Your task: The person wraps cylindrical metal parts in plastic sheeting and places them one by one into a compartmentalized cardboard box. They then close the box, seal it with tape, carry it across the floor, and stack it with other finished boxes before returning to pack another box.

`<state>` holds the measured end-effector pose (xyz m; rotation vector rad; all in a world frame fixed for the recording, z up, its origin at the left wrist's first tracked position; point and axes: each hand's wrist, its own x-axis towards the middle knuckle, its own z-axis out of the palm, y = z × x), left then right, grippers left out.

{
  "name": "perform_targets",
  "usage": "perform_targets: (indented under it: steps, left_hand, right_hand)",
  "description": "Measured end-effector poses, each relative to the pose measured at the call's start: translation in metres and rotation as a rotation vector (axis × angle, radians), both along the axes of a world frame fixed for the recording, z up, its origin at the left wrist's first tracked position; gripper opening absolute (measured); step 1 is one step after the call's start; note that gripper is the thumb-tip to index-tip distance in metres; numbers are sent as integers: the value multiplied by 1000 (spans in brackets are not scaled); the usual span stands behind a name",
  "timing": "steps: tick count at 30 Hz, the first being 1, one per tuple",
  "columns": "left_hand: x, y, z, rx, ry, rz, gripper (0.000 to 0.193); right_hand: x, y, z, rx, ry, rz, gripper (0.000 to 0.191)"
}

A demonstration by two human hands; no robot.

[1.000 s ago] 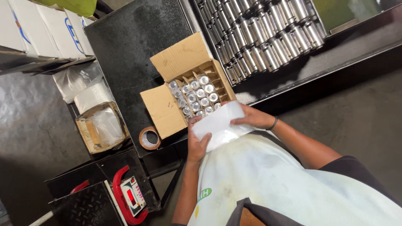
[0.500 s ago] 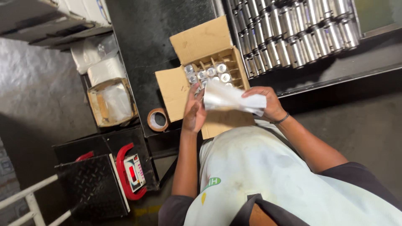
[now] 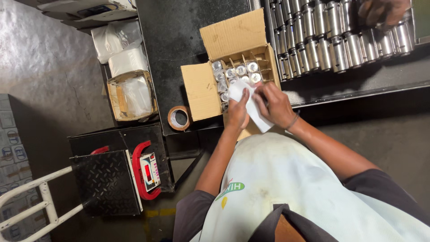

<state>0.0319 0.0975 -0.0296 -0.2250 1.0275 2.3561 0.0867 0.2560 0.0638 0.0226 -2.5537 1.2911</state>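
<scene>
While the fingers of both hands pinch a white sheet of paper (image 3: 251, 105), the left hand (image 3: 238, 112) grips its near left edge and the right hand (image 3: 275, 104) closes on its right side, so the sheet is stretched between them. The paper hangs just over the open cardboard box (image 3: 204, 92), covering the near corner of it. Inside the box, silver metal cans (image 3: 236, 71) stand upright in cardboard dividers, their round tops showing; those nearest the hands are partly hidden by the sheet. The box rests on a black table (image 3: 179, 36) with its flaps spread outward. Just beside the box's left flap lies a roll of brown tape (image 3: 179, 118). Further left sits a smaller carton lined with clear plastic (image 3: 132, 95). To the right of the box, rows of loose silver cylinders (image 3: 331, 40) lie on a dark tray, where another person's hand (image 3: 383, 11) reaches in at the top edge. Below the table stands a platform scale with a red frame (image 3: 145, 172).
</scene>
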Motion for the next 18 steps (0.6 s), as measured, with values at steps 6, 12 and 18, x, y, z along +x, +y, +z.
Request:
perform_targets:
  steps: [6,12,18]
  left_hand:
    - [7,-6,10,54,-9,-117,44]
    - [11,-1,18,137,-36,-51,39]
    - [7,-10,27,132,-21,-236,46]
  right_hand:
    - [-2,3,-21,-115,-44,52,22]
    - [1,2,-27,-306,-151,12,32]
    - [-5,9,-43,-247,-383,20,19]
